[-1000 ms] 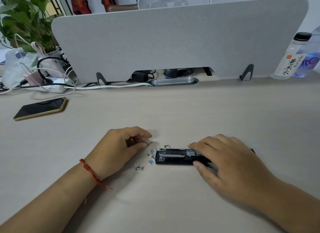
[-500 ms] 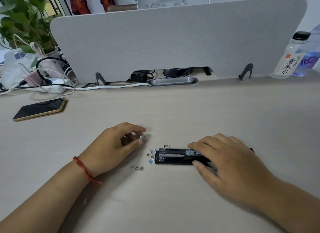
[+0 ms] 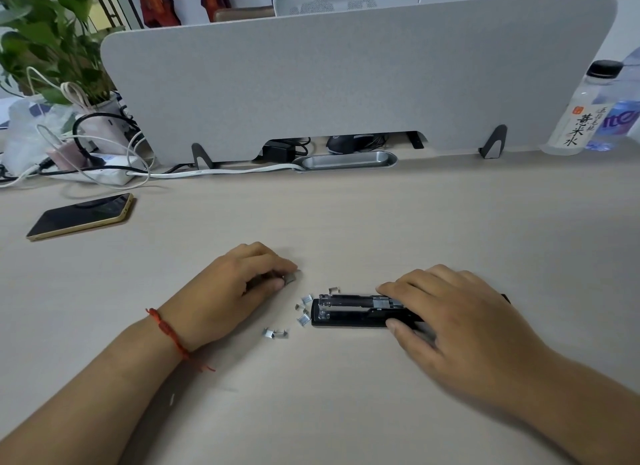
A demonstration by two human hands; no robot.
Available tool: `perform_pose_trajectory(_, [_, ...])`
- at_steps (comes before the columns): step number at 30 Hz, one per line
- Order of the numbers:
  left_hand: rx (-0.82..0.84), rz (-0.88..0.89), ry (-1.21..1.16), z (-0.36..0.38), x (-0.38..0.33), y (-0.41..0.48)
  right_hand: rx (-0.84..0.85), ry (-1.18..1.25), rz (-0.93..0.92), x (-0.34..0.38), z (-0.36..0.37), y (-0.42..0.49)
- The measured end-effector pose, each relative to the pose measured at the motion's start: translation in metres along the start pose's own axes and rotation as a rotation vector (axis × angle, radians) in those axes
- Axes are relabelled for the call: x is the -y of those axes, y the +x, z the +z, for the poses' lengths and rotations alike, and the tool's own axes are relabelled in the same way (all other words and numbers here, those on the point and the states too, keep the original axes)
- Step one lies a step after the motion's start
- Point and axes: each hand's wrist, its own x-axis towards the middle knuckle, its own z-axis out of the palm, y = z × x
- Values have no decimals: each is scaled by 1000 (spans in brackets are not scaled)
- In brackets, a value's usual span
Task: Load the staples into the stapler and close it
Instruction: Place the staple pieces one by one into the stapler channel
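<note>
A black stapler (image 3: 349, 313) lies opened flat on the beige desk, its metal staple channel facing up. My right hand (image 3: 446, 312) covers its right end, fingers on top and thumb against the near side. Several small clumps of silver staples (image 3: 304, 308) are scattered by the stapler's left end, and another clump of staples (image 3: 275, 333) lies nearer me. My left hand (image 3: 235, 291) rests on the desk to the left and pinches a short staple strip (image 3: 290, 278) between thumb and fingertips.
A phone (image 3: 81, 216) lies face up at the far left. Behind it are a power strip with tangled cables (image 3: 104, 172) and a potted plant (image 3: 52, 49). A grey divider panel (image 3: 346, 76) runs along the back. Bottles (image 3: 581, 111) stand at the far right.
My left hand closed on a staple strip and drew it slightly back and left from the pile. My right hand and the stapler stayed put.
</note>
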Motion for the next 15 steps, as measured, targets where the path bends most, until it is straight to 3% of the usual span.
perform_pose_trajectory(11, [21, -18, 36, 4, -10, 1, -13, -6, -9, 0, 0, 0])
perform_pose_trajectory(15, [-59, 22, -106, 9, -34, -5, 0, -2, -4, 0, 0, 1])
